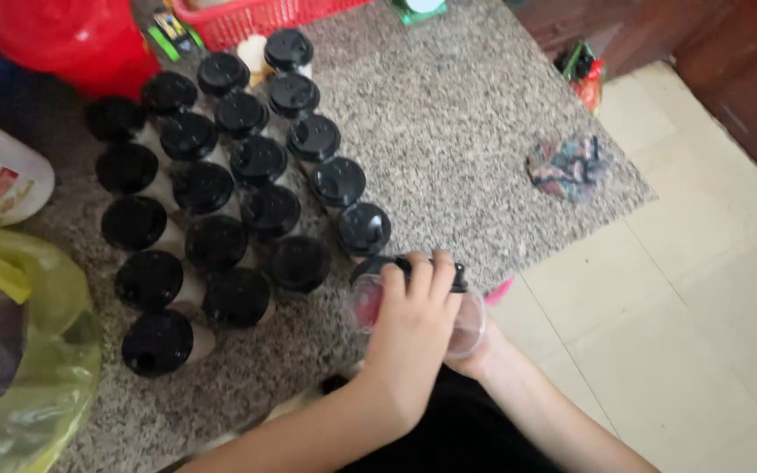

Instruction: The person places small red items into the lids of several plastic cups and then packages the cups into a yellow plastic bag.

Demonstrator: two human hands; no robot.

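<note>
- The left hand (413,328) presses a black lid (413,265) onto a clear cup (466,326), its grip closed over the lid.
- The right hand (482,357), mostly hidden, cradles the cup at the desk (449,123) edge; its grip seems wrapped around it.
- The cup stands upright, mouth up.
- Pressing evenly around the rim would seat the lid best.
- Rows of lidded cups (216,201) stand just beside.

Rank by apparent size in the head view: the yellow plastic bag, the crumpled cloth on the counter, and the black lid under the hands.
1. yellow plastic bag, though it is cut off and nearest the camera
2. crumpled cloth
3. black lid, mostly hidden by the left hand, so its rank is unsure
</note>
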